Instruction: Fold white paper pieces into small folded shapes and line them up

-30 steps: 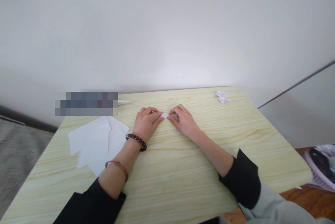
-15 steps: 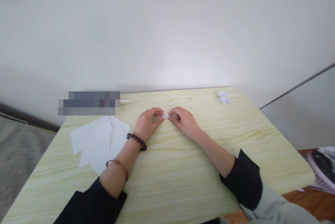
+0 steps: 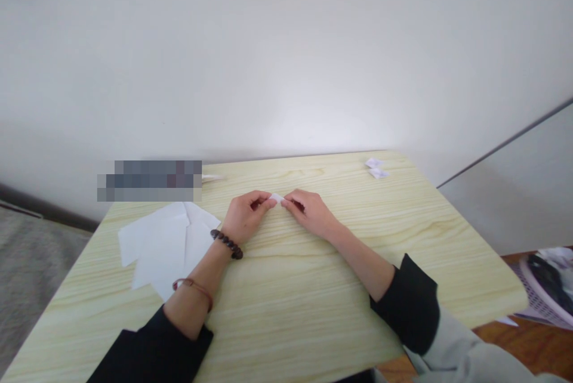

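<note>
A small folded piece of white paper (image 3: 277, 197) is pinched between my two hands above the middle of the table. My left hand (image 3: 245, 213), with a dark bead bracelet at its wrist, grips the left end between thumb and fingers. The right end is held the same way by my right hand (image 3: 310, 211). Fingertips cover both ends of the paper, so its full shape is hidden. Two small folded paper pieces (image 3: 378, 173) lie close together at the far right of the table.
Several loose white paper sheets (image 3: 156, 240) overlap on the left of the wood-grain table (image 3: 286, 311), partly behind my left forearm. A blurred-out object (image 3: 150, 180) sits at the far left edge. Beyond the right corner, a pink basket (image 3: 544, 296) stands on the floor.
My fingers have closed in further on the folded paper, and less of it shows. The whole view has shifted slightly; the sheets and the two folded pieces stay in place.
</note>
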The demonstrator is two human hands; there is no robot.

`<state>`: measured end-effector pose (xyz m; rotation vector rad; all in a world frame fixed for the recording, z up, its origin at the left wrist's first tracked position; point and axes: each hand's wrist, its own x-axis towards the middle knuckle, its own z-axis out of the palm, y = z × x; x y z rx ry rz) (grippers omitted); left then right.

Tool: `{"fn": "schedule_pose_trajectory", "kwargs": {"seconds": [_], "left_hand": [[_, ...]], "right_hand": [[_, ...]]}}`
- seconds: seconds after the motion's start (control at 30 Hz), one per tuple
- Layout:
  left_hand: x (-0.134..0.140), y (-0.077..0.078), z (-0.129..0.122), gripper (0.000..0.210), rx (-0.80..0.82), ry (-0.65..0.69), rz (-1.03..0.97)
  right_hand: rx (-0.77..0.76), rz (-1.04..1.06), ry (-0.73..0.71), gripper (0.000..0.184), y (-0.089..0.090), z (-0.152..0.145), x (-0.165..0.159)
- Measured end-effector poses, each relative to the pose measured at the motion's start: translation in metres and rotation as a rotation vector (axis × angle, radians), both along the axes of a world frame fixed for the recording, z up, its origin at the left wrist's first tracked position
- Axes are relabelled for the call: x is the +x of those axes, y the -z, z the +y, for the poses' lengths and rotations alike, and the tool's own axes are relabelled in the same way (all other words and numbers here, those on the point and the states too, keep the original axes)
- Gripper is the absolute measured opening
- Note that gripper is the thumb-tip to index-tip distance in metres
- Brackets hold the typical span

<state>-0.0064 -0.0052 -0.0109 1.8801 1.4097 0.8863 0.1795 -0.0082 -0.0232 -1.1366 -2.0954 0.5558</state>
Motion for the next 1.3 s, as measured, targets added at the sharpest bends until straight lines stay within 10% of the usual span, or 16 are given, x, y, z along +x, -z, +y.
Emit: {"fn": "schedule_pose_trajectory", "kwargs": {"seconds": [0.87,1.3], "left_hand": [[0.006,-0.009,-0.004,0.041,-0.156,0.254,-0.15],[0.001,-0.01,-0.004,0.035,-0.135,0.402,-0.035]], "right_hand": [[-0.459,0.396,-0.203,0.029,-0.002,0.0,0.007],[-0.392,0.251,-0.225,0.018,-0.004,-0.002,0.005]]}}
